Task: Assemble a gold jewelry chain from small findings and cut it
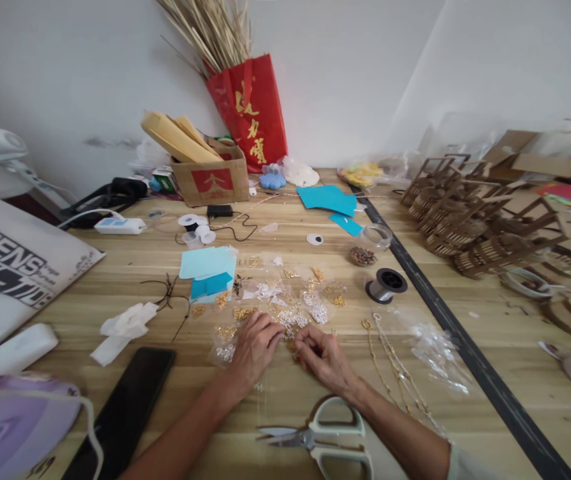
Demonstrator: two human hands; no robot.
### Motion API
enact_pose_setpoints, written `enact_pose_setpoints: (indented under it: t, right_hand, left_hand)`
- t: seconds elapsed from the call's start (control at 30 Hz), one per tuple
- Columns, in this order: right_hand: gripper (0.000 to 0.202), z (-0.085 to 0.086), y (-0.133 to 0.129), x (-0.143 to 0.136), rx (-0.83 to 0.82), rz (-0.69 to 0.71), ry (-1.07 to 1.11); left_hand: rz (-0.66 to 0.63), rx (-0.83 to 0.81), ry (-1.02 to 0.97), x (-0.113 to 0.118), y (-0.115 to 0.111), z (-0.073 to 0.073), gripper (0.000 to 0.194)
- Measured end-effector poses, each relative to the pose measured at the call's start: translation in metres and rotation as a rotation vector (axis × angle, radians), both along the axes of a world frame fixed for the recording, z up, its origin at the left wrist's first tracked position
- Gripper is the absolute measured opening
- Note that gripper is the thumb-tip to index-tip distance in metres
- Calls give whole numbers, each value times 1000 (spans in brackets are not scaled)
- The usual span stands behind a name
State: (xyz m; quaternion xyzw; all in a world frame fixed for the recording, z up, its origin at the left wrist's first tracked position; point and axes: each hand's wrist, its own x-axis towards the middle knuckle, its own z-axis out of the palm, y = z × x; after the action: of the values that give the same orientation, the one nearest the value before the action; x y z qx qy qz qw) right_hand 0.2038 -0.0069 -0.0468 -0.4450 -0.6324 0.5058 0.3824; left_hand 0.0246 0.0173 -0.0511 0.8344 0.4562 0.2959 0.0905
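Small silver-coloured pieces [292,317] are clustered just beyond the gap between left hand [255,343] and right hand [326,360]; gold-coloured pieces [226,331] are gathered beside the left hand, partly enclosed in clear plastic bags [219,347].

"What reads on the left?"
"Pale bag [30,267], table's [135,257] left edge: large dark 'MENS'; a cut-off line below."
"Along the far edge?"
"Red bag [260,100]: gold Chinese characters, the lower two 力寶, the top one stylised. Cardboard box [235,177]: red label [212,183], white emblem, tiny lettering unreadable."
"Any numbers?"
"Near-left corner: handwritten number [40,468], possibly 549; its surface is unclear."
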Motion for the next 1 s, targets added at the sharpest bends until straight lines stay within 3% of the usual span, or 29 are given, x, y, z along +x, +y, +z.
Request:
enact_pose_setpoints:
  t: [0.77,1.0]
  right_hand:
    - [20,-1,0,0,10,5,-20]
    - [23,0,0,0,2,5,-17]
  left_hand:
    - [-4,-32,48,0,0,1,11]
    - [6,-28,-82,1,1,1,11]
